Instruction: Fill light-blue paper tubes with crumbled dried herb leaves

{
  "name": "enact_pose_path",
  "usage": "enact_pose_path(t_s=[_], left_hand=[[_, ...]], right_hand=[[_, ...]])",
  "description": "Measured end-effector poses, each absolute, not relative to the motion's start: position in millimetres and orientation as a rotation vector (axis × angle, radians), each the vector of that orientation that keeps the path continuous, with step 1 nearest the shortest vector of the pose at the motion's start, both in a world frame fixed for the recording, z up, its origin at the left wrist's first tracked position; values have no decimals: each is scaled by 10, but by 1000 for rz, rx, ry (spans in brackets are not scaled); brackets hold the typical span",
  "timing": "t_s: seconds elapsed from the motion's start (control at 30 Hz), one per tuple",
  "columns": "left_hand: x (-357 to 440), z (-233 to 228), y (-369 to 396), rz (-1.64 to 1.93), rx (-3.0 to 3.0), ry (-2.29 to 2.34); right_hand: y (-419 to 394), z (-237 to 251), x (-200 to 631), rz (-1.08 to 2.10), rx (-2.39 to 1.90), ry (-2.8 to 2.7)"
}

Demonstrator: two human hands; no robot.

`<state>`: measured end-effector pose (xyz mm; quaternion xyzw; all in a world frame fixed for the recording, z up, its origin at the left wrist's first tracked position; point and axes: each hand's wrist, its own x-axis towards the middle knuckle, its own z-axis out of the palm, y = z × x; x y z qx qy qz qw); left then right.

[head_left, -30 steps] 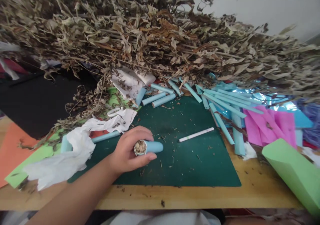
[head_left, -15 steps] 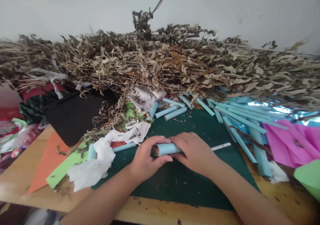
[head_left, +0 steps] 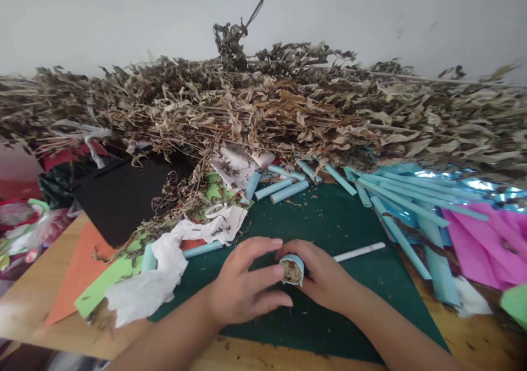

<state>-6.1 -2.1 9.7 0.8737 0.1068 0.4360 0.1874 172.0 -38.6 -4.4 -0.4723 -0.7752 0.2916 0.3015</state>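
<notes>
the right hand point(head_left: 327, 276) has its fingers clamped around a thick light-blue paper tube point(head_left: 297, 260), which is above the dark green cutting mat point(head_left: 325, 223), toward the front edge of the wooden tabletop point(head_left: 251, 350). the tube's mouth faces back toward the person, packed with crumbly tan dried-leaf filling point(head_left: 291, 274); the rest of its length is hidden in the palm. the left hand point(head_left: 242, 283) has its fingers spread apart, the tips right at the left of that mouth; whether one touches the rim, i cannot tell.

the main risk, i'd judge, is spillage: the filling looks loose, so tipping the mouth downward or knocking the rim with a left fingertip could shed crumbs onto the mat. too hard a squeeze from the right fingers might crease the paper wall or push filling out; too slack a grip might let the tube slide.

a slim white paper stick point(head_left: 360, 251) lies on the mat just beyond the right hand, partly hidden by it, so a sideways sweep could roll it toward the mat's right edge. near the mat's far edge, short light-blue paper rolls point(head_left: 289, 191) could likewise roll if bumped, though they lie well apart from both hands.
</notes>
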Motion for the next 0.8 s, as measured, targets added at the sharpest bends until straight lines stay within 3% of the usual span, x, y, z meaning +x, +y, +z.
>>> enact_pose_path(t_s=[0.8], left_hand=[[-15,63,-10,1141,2629,371]], right_hand=[[-380,-69,1667,739,-1318,-2046]])
